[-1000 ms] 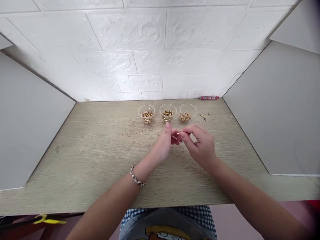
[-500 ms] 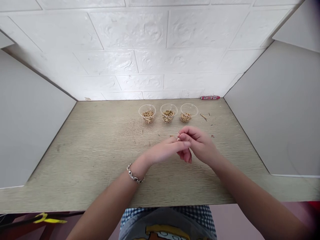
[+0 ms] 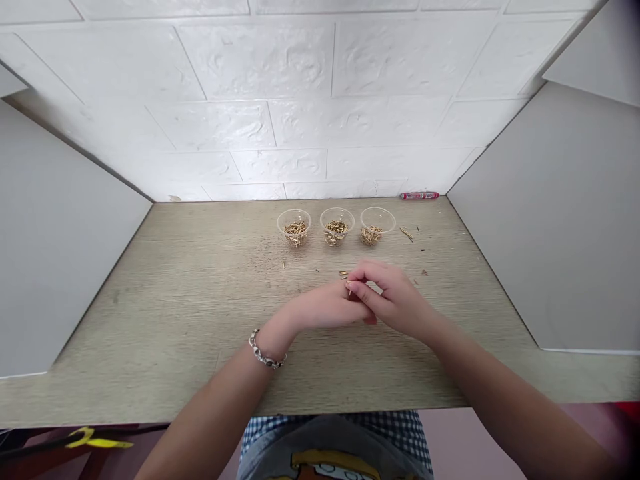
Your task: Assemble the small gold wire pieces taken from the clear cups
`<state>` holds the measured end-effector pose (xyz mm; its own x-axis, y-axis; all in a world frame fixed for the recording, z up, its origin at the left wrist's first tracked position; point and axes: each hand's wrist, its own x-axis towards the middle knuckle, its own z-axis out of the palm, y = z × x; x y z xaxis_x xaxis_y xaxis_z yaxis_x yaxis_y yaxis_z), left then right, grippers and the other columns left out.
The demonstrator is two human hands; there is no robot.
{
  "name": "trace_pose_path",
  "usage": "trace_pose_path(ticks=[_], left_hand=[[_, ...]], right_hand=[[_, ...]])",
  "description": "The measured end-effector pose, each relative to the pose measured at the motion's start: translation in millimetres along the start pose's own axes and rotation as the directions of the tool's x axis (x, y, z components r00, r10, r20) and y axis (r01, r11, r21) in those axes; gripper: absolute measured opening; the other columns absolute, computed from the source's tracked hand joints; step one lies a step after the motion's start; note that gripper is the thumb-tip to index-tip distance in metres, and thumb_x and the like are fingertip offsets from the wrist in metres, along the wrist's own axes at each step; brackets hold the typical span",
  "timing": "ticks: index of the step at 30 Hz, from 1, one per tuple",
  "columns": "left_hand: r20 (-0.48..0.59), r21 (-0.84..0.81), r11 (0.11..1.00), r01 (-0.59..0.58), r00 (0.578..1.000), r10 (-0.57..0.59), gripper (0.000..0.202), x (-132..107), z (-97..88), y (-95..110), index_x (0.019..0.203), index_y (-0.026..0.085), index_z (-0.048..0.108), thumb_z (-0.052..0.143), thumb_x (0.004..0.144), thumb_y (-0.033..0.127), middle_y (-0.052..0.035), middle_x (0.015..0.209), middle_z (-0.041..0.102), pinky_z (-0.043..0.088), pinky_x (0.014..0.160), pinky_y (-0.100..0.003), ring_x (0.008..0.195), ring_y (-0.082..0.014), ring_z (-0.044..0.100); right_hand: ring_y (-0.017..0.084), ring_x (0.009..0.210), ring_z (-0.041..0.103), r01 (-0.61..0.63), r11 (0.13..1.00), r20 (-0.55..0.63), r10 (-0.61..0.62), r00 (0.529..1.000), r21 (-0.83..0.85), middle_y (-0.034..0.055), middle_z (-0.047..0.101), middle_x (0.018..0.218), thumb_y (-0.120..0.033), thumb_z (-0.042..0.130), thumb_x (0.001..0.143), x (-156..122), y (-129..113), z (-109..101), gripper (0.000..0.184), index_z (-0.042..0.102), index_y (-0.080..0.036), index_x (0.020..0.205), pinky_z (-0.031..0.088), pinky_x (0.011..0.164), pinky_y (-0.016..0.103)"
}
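Observation:
My right hand (image 3: 393, 297) pinches a small gold-coloured metal pin (image 3: 349, 288) between thumb and fingertips, right over the knuckles of my left hand. My left hand (image 3: 325, 308) is turned back up, its fingers curled and mostly hidden under the right hand; what they hold, if anything, does not show. Just beyond the hands lies a small group of gold pins (image 3: 343, 273) on the table. Behind them stand three clear plastic cups in a row, the left cup (image 3: 294, 220), the middle cup (image 3: 337, 219) and the right cup (image 3: 379, 220), each holding many small gold metal pieces.
Several loose pins (image 3: 407, 234) lie right of the cups, and a single pin (image 3: 283, 265) lies front left. A pink pen (image 3: 419, 196) rests by the white brick-patterned wall (image 3: 300, 120). Grey side panels (image 3: 550, 200) bound the wooden table (image 3: 175, 300).
My right hand has shifted slightly left, bringing its pinched fingertips over the left knuckles. The left hand has rolled back up. More of the pin group on the table now shows.

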<state>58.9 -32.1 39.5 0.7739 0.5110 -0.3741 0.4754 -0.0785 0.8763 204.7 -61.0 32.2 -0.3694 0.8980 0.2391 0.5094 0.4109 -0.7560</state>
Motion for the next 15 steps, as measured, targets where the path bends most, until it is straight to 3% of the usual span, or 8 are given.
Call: trace_pose_path(ticks=[4, 7, 10, 15], left_hand=[[-0.243, 0.103, 0.995, 0.006, 0.970, 0.020, 0.021, 3.2, 5.9, -2.9, 0.074, 0.014, 0.056, 0.038, 0.075, 0.025, -0.0026, 0.077, 0.063, 0.040, 0.060, -0.026, 0.073, -0.0157, 0.055], [-0.364, 0.220, 0.970, 0.106, 0.931, -0.019, 0.025, 4.5, 8.1, -4.2, 0.074, 0.015, 0.055, 0.034, 0.079, 0.028, -0.0041, 0.075, 0.063, 0.036, 0.055, -0.026, 0.068, -0.0166, 0.054], [-0.412, 0.348, 0.917, 0.194, 0.911, -0.036, 0.027, 4.6, 9.3, -4.8, 0.071, 0.015, 0.056, 0.031, 0.079, 0.025, -0.0053, 0.072, 0.064, 0.032, 0.050, -0.026, 0.063, -0.0171, 0.054], [-0.501, 0.546, 0.795, 0.264, 0.863, 0.058, 0.029, 4.0, 10.7, -6.9, 0.071, 0.017, 0.058, 0.032, 0.081, 0.025, -0.0061, 0.074, 0.064, 0.032, 0.052, -0.027, 0.064, -0.0189, 0.055]], right_hand=[[0.011, 0.067, 0.050, 0.115, 0.988, -0.115, -0.127, 0.985, -0.106, 0.0007, 0.055, 0.072, -0.015, 0.046, 0.086, -0.3, 4.3, 5.4, 0.012, 0.053, -0.018, 0.075, 0.039, 0.060, 0.023], [0.010, 0.065, 0.049, 0.162, 0.975, -0.164, -0.186, 0.969, -0.149, 0.0004, 0.053, 0.071, -0.014, 0.046, 0.086, -0.5, 6.3, 8.6, 0.012, 0.051, -0.018, 0.076, 0.039, 0.059, 0.022], [0.011, 0.068, 0.050, 0.202, 0.963, -0.179, -0.234, 0.956, -0.180, 0.0012, 0.054, 0.074, -0.014, 0.045, 0.087, -0.9, 7.6, 10.2, 0.011, 0.051, -0.018, 0.079, 0.040, 0.061, 0.023], [0.012, 0.076, 0.053, 0.242, 0.937, -0.201, -0.295, 0.934, -0.250, 0.0027, 0.056, 0.081, -0.013, 0.044, 0.087, -2.1, 10.2, 12.1, 0.010, 0.051, -0.019, 0.085, 0.043, 0.067, 0.024]])
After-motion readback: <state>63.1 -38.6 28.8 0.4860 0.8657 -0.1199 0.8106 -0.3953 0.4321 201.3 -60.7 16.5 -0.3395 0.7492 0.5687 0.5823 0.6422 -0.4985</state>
